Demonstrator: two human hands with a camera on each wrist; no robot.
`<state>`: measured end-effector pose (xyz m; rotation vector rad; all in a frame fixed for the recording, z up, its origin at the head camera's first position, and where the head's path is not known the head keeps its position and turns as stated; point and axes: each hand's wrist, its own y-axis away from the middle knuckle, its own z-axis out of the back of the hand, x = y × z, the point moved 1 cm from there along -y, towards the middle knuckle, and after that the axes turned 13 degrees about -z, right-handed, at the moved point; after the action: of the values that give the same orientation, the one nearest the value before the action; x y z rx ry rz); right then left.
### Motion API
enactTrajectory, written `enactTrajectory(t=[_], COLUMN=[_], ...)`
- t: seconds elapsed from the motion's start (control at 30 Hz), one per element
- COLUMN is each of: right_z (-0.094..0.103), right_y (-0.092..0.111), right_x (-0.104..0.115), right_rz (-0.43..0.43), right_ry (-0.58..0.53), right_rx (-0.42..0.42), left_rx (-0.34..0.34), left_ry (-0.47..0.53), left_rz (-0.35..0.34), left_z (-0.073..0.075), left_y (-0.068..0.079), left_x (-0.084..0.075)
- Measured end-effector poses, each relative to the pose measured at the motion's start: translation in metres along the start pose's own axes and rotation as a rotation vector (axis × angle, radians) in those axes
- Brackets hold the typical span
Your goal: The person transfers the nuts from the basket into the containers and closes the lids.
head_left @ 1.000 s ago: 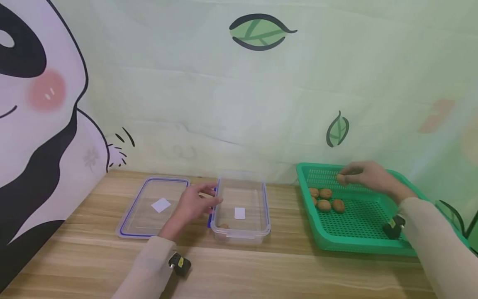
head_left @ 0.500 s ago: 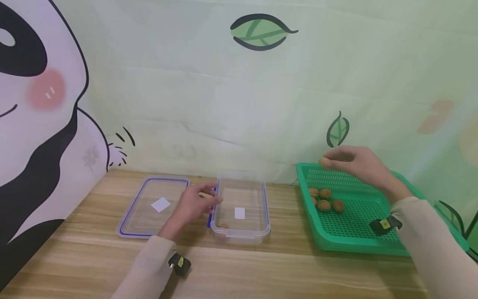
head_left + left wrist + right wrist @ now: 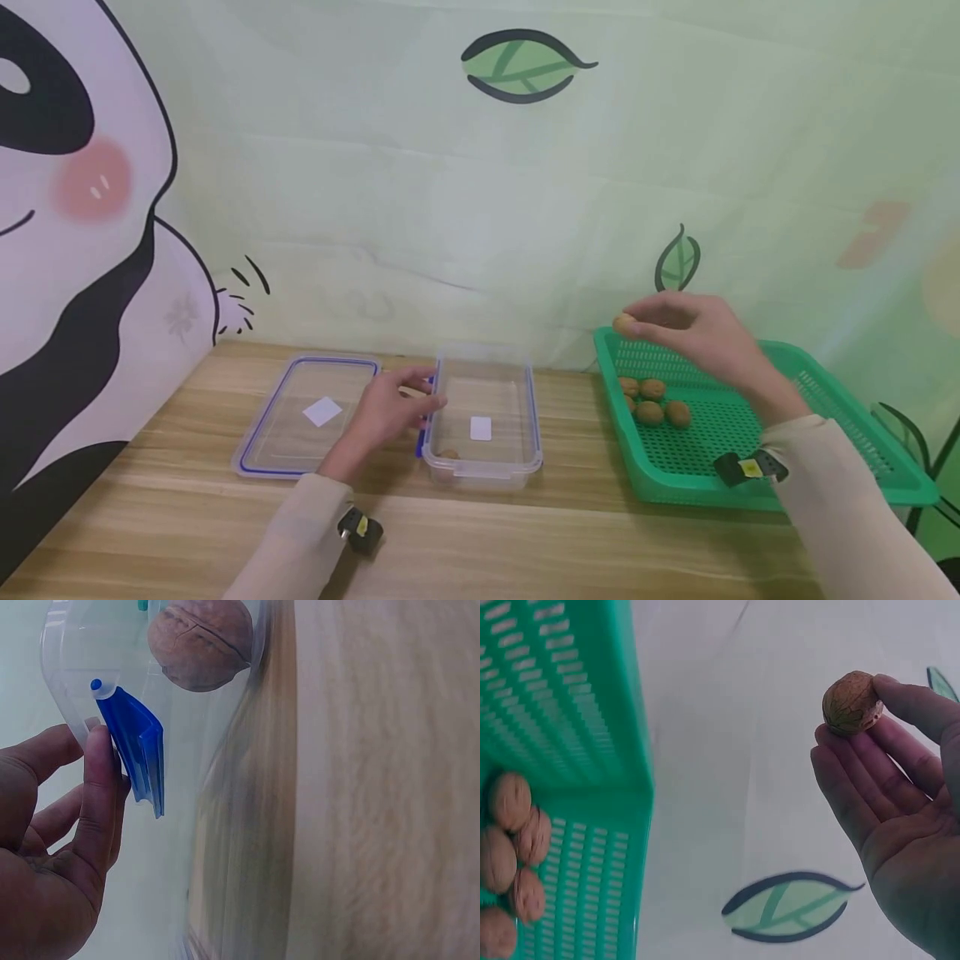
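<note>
My right hand pinches a walnut between thumb and fingertips, raised over the back left rim of the green plastic basket. Several walnuts lie in the basket's left part. On the left, my left hand holds the left rim of a clear food storage box, its thumb and fingers around the edge beside a blue clip. Inside that box, a single walnut sits in the near left corner, seen through the wall.
A clear lid with a blue seal lies flat on the wooden table, left of the box. White labels mark the lid and box. Behind the table hangs a printed backdrop. Dark cables show at the far right.
My right hand has lifted the walnut up out of the basket and moved left with it to the rim. The left hand and the box have stayed in place.
</note>
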<state>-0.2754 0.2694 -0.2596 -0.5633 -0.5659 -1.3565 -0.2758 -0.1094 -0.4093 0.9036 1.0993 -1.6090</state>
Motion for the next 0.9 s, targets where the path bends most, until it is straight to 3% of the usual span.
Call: enactTrajectory(t=[0.2, 0.4, 0.9], right_z=[-0.016, -0.034, -0.085], right_y=[0.007, 0.012, 0.018], right_x=[0.010, 0.015, 0.026], right_rz=[0.063, 0.114, 0.115], right_ry=[-0.032, -0.145, -0.260], right_rx=[-0.014, 0.011, 0.047], left_rx=[0.002, -0.005, -0.010], left_ry=[-0.001, -0.002, -0.010], left_rz=[-0.008, 0.001, -0.002], left_z=[0.000, -0.001, -0.001], left_y=[-0.001, -0.001, -0.001], left_x=[-0.001, 0.000, 0.002])
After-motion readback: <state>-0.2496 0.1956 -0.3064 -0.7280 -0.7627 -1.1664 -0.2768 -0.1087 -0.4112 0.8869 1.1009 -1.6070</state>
